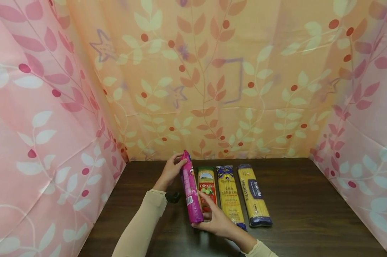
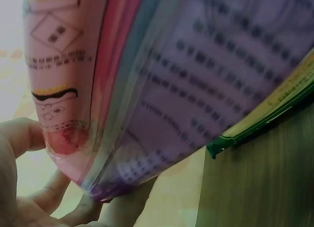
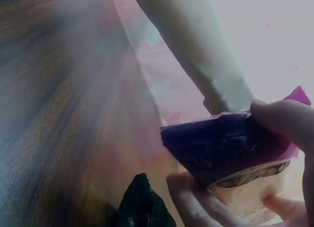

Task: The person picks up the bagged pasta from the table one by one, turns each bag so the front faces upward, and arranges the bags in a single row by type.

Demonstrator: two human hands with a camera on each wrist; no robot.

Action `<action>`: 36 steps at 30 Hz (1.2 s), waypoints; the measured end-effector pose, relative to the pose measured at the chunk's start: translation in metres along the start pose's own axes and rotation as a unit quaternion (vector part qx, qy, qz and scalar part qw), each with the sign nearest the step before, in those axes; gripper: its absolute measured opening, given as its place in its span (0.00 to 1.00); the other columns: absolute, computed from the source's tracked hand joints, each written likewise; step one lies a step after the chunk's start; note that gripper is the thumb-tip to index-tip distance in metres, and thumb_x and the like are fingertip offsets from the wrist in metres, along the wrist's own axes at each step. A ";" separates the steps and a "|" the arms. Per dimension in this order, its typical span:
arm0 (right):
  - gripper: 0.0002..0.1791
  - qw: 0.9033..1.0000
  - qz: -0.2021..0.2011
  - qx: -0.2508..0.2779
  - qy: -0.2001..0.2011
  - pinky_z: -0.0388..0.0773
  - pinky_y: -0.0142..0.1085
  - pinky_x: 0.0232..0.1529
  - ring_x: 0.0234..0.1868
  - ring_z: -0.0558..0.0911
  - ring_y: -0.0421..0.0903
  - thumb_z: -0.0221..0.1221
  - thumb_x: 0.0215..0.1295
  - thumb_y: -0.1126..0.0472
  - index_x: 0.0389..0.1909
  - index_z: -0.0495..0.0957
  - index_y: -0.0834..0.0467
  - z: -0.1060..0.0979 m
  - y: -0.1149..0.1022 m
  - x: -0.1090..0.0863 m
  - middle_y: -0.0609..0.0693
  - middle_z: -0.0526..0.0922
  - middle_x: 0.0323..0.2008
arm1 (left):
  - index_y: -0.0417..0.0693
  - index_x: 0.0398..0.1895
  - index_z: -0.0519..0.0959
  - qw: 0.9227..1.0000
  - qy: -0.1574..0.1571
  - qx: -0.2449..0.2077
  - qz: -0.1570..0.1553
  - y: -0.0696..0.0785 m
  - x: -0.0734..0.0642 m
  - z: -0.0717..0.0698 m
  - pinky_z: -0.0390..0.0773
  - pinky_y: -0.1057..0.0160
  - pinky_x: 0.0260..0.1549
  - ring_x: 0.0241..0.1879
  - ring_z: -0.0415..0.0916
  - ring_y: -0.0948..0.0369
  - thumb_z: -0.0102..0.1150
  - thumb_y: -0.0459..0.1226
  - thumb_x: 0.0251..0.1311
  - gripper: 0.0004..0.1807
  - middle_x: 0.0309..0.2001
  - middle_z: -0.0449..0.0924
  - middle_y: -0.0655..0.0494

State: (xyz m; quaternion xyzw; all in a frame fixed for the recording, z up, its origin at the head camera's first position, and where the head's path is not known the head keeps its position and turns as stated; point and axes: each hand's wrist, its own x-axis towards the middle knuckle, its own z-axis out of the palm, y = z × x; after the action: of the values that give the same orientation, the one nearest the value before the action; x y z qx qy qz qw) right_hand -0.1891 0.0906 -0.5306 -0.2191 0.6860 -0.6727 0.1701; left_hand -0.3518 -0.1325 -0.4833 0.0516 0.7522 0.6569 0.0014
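Note:
Both hands hold a long magenta-and-purple plastic packet (image 1: 189,189), tilted on its side at the left of a row of packets. At its far end the left hand (image 1: 171,173) grips it, thumb on the near face. The right hand (image 1: 217,221) grips the near end between thumb and fingers. Printed text covers the purple side of the packet (image 2: 196,85) in the left wrist view. In the right wrist view the packet's folded dark-purple end (image 3: 211,143) sits between the right thumb and fingers. What is inside it is hidden.
Right of the held packet lie a red-and-green Olivoila packet (image 1: 207,182), a yellow-and-blue spaghetti packet (image 1: 230,196) and a La Skilla spaghetti packet (image 1: 254,196). They rest on a dark wooden table (image 1: 309,214). Patterned curtains (image 1: 261,89) enclose the back and sides.

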 end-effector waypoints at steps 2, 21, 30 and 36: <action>0.60 1.000 -0.001 0.011 -0.003 0.87 0.43 0.53 0.58 0.86 0.58 0.76 0.65 0.63 0.88 0.46 0.42 0.000 0.002 0.000 0.71 0.66 0.69 | 0.41 0.73 0.74 1.000 -0.006 0.012 -0.003 0.001 0.000 0.000 0.84 0.41 0.54 0.54 0.83 0.46 0.62 0.41 0.78 0.26 0.68 0.76 0.34; 0.67 0.999 -0.030 -0.003 -0.027 0.85 0.39 0.54 0.56 0.87 0.53 0.79 0.61 0.62 0.88 0.40 0.41 -0.001 0.008 0.002 0.69 0.60 0.73 | 0.40 0.72 0.73 0.998 -0.058 0.027 -0.010 0.004 0.000 -0.005 0.81 0.45 0.59 0.52 0.82 0.53 0.62 0.46 0.78 0.28 0.63 0.81 0.38; 0.67 0.998 -0.039 -0.041 -0.020 0.83 0.38 0.56 0.61 0.83 0.54 0.79 0.61 0.61 0.88 0.41 0.41 0.004 0.007 0.003 0.68 0.53 0.79 | 0.42 0.69 0.74 0.997 -0.060 0.033 -0.037 0.007 -0.001 -0.012 0.79 0.44 0.65 0.58 0.80 0.48 0.68 0.51 0.74 0.31 0.65 0.76 0.39; 0.67 0.990 -0.021 -0.138 0.001 0.74 0.48 0.69 0.75 0.67 0.61 0.82 0.58 0.52 0.88 0.44 0.38 0.006 0.005 0.002 0.61 0.52 0.82 | 0.40 0.69 0.74 0.997 -0.055 0.041 -0.036 0.005 -0.003 -0.019 0.83 0.43 0.58 0.55 0.82 0.48 0.68 0.48 0.74 0.30 0.63 0.77 0.37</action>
State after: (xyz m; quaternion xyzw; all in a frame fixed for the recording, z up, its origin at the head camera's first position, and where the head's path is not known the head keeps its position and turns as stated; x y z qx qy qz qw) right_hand -0.1883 0.0843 -0.5354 -0.2540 0.7677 -0.5753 0.1232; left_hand -0.3498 -0.1508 -0.4761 0.0610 0.7789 0.6208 0.0643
